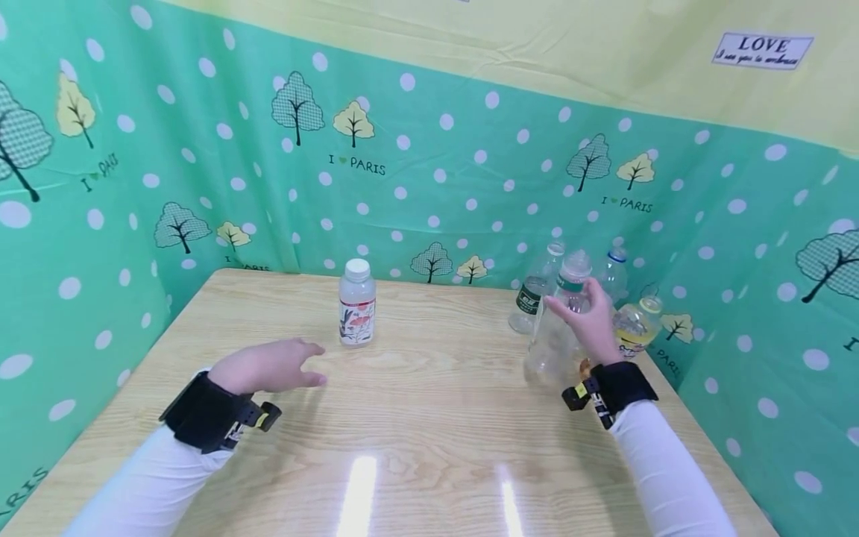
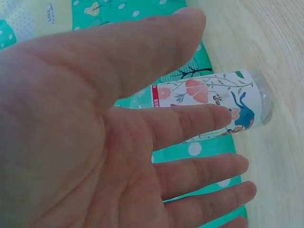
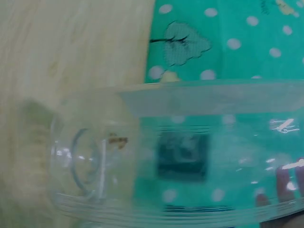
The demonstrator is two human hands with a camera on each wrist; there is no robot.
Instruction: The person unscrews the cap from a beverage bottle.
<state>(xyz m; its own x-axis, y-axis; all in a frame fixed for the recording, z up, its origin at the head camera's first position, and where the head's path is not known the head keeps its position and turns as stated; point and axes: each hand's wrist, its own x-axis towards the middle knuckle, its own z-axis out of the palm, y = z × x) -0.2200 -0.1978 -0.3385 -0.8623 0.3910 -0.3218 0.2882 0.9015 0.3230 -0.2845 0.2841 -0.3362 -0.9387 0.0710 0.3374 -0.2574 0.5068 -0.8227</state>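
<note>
My right hand [image 1: 592, 322] grips a tall clear plastic bottle [image 1: 552, 347] round its upper part; the bottle leans slightly. Seen from the right wrist, its clear wall [image 3: 95, 166] fills much of the picture, with fingertips [image 3: 285, 185] at the right edge. Whether its base touches the table is hard to tell. My left hand [image 1: 271, 365] hovers over the table with fingers extended and holds nothing. Just beyond it, apart from the fingers, stands a small white-capped bottle [image 1: 357, 306] with a floral label, partly hidden behind the index finger in the left wrist view.
Around the right hand stand a green-labelled clear bottle [image 1: 529, 298], a blue-ringed clear bottle [image 1: 614, 274] and a yellow-labelled bottle [image 1: 636, 328]. The wooden table [image 1: 429, 418] is bordered at the back and sides by a green dotted curtain [image 1: 429, 186].
</note>
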